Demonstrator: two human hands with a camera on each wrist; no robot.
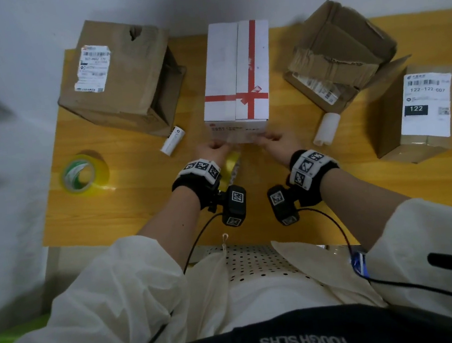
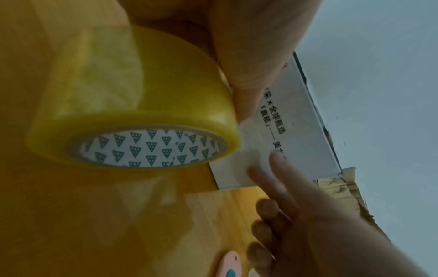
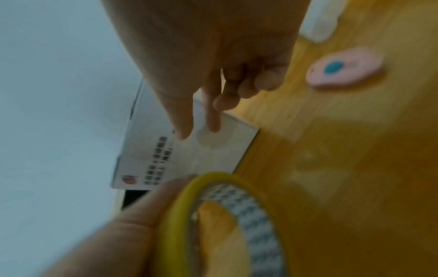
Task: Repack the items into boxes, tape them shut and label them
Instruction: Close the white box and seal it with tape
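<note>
A white box with a red ribbon print (image 1: 236,71) stands closed at the middle of the wooden table (image 1: 139,209). My left hand (image 1: 214,150) grips a yellow tape roll (image 1: 231,165) just in front of the box's near face. A clear strip of tape (image 1: 243,139) runs from the roll across that face to my right hand (image 1: 270,139), whose thumb and forefinger hold the strip's end against the box. The left wrist view shows the tape roll (image 2: 132,105) under my thumb and the printed box face (image 2: 291,121). In the right wrist view my fingertips (image 3: 213,125) touch the taped box face (image 3: 184,153).
A brown box with a label (image 1: 121,76) sits at the back left, a torn brown box (image 1: 340,48) at the back right, and a labelled box (image 1: 415,113) at the far right. A second tape roll (image 1: 84,174), two white label rolls (image 1: 173,140) (image 1: 327,128) and a pink cutter (image 3: 343,67) lie on the table.
</note>
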